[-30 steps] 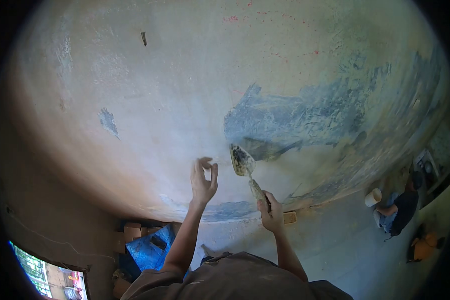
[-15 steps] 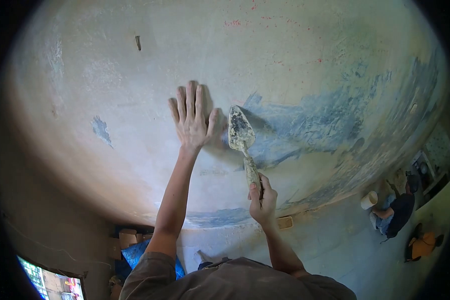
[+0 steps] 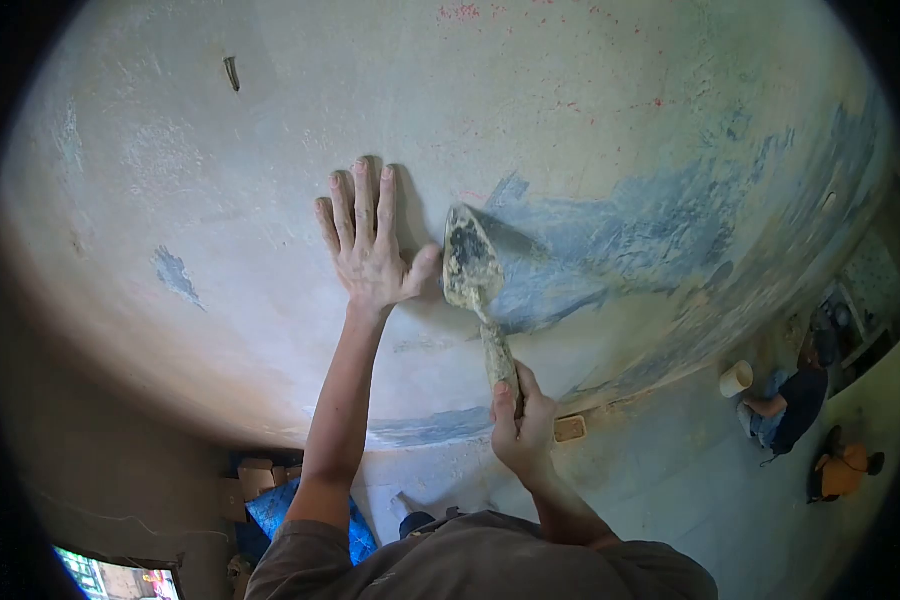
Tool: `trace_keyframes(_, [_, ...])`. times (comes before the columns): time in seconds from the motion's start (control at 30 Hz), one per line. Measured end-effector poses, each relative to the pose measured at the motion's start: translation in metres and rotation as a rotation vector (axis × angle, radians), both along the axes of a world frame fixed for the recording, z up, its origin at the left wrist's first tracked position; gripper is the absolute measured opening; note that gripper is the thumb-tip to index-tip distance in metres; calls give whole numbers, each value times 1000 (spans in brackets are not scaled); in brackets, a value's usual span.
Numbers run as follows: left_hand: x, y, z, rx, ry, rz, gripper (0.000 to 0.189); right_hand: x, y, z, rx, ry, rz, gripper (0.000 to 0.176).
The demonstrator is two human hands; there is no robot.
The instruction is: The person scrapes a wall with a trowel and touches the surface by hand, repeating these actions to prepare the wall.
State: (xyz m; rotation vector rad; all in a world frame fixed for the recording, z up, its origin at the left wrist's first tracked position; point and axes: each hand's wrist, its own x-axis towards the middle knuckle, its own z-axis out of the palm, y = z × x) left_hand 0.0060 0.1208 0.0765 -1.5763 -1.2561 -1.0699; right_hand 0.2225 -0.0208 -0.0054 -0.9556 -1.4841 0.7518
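Note:
My left hand (image 3: 368, 262) lies against the plastered wall (image 3: 270, 220), fingers stretched upward and thumb out to the right. Just right of that thumb is the pointed blade of a trowel (image 3: 473, 262), smeared with dried plaster and dark patches. My right hand (image 3: 523, 425) is wrapped around the trowel's crusted handle, with the tip pointing up. The blade overlaps the left edge of a blue-grey patch (image 3: 590, 240) on the wall. A smaller blue-grey patch (image 3: 177, 275) shows to the left of my left hand.
At the right, a person in dark clothing (image 3: 802, 405) crouches by a pale bucket (image 3: 736, 379); another person in orange (image 3: 842, 470) is lower down. A small tray (image 3: 570, 429) lies at the wall's foot. Cardboard boxes (image 3: 258, 477) and a blue sheet (image 3: 275, 505) are at lower left.
The view has shifted slightly, so the wall marks sit further left. The trowel blade has moved a little left, closer to my left thumb. My left hand still rests on the wall.

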Motion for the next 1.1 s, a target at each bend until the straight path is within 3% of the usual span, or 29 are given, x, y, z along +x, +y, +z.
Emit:
trace_keyframes(0.23, [-5, -3, -2, -14, 37, -62, 122, -15, -9, 11, -26, 49, -26, 32])
trace_keyframes(0.47, [-10, -8, -11, -14, 29, -198, 127, -16, -10, 7, -3, 23, -74, 28])
trace_keyframes(0.67, [-10, -8, -13, 8, 18, -220, 125, -15, -4, 50, -64, 15, -30, 31])
trace_keyframes(0.77, [-12, -8, -11, 19, 31, -223, 126, -17, -9, 17, 5, 11, -59, 30])
trace_keyframes(1.1, [-9, -10, -9, 21, 30, -205, 123, -12, -13, 19, -71, 8, -34, 32])
